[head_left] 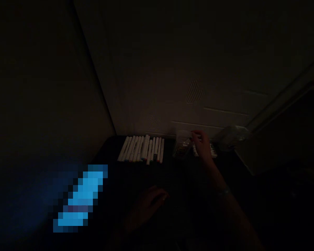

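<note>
"Gleaming faintly, that clear container stands on the dark bench, doesn't it?"

"Yes, near the wall, just right of the row of markers. It has see-through sides, pale toward the top, and a darker patch like a label lower down, too dim to read. A small glint shows near its middle."

"And the right hand?"

"Up at the container's right edge, fingers bent with only a narrow gap between the tips. I can't tell whether they grip it or anything else."

"The left hand?"

"Low and nearer to us, fingers loosely curled. Too dark to say if it holds something."

"How do the markers look?"

"White barrels side by side, with touches of blue, yellow and red at the near ends; a few sit out of line."

"And behind the right hand?"

"Small white pieces packed close, partly hidden, with a crumpled clear bag farther right."
</note>
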Available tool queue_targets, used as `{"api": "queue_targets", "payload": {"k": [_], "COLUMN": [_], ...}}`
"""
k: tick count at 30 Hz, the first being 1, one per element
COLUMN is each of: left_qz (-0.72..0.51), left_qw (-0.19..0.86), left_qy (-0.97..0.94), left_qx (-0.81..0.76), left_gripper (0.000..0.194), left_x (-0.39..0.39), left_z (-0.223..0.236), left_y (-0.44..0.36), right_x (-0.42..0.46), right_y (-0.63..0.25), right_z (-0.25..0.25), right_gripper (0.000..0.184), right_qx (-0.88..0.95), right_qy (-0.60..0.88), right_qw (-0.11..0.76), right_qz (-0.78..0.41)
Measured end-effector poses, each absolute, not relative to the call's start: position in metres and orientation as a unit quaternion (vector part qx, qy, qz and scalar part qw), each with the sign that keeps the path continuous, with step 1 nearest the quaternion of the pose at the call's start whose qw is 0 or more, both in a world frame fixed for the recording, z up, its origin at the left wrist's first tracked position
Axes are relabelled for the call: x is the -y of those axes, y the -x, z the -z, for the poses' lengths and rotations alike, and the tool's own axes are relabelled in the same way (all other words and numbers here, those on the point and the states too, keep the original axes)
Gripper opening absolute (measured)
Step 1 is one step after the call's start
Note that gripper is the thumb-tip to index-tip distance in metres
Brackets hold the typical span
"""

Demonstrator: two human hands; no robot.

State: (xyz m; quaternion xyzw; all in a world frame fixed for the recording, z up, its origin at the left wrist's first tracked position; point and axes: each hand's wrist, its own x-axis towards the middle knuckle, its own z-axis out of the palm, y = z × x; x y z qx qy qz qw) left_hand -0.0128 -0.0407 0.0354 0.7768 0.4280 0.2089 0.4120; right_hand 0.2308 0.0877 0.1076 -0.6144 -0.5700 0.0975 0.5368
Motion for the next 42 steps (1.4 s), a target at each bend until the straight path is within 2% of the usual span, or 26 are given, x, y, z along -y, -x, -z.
{"api": "queue_targets", "payload": {"k": [3, 7, 17, 24, 28, 30, 34, 37, 42], "left_qz": [-0.212, -0.220, -0.219, -0.225, -0.229, -0.235, -0.246, -0.258, -0.262], "left_qw": [0.407, 0.402, 0.400, 0.405, 0.401, 0.402, 0.402, 0.394, 0.376], "left_qy": [-0.780, -0.781, -0.782, -0.778, -0.778, -0.778, -0.772, -0.765, -0.776], "left_qx": [-0.425, -0.424, -0.425, -0.425, -0.427, -0.422, -0.426, -0.439, -0.434], "left_gripper": [0.028, 0.028, 0.029, 0.029, 0.028, 0.028, 0.030, 0.031, 0.031], "left_x": [0.041, 0.041, 0.041, 0.042, 0.042, 0.042, 0.041, 0.041, 0.042], "left_z": [-0.034, -0.033, -0.034, -0.036, -0.036, -0.036, -0.030, -0.025, -0.028], "left_y": [0.013, 0.013, 0.012, 0.011, 0.011, 0.011, 0.009, 0.008, 0.008], "right_x": [-0.079, -0.080, -0.086, -0.079, -0.050, -0.029, -0.004, -0.010, -0.030], "right_y": [-0.220, -0.210, -0.205, -0.206, -0.196, -0.181, -0.140, -0.116, -0.109], "right_z": [-0.096, -0.088, -0.090, -0.086, -0.068, -0.059, -0.048, -0.046, -0.036], "right_gripper": [0.038, 0.038, 0.039, 0.044, 0.041, 0.036, 0.025, 0.026, 0.025], "right_qx": [0.524, 0.512, 0.519, 0.489, 0.432, 0.462, 0.662, 0.716, 0.704], "right_qy": [0.595, 0.574, 0.570, 0.575, 0.626, 0.644, 0.623, 0.637, 0.674], "right_qw": [0.586, 0.603, 0.611, 0.620, 0.638, 0.603, 0.401, 0.281, 0.222], "right_qz": [-0.166, -0.213, -0.183, -0.216, -0.119, -0.092, -0.110, -0.055, -0.013]}}
